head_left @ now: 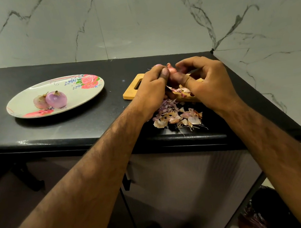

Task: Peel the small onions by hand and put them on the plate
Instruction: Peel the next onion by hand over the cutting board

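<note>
Gripped small reddish-purple onion (172, 69) in left hand (151, 86) above light wooden cutting board (133, 92); pinched its skin with right hand (207, 82). Probably best stripped tip-to-root over papery peel heap (177, 116), then carried to floral oval plate (26, 92) holding two peeled onions (56, 99).

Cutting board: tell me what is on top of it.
Loose onion skins lie on the cutting board. The left hand and right hand hold an onion above it and cover most of its surface, so anything else lying there cannot be seen.
</note>
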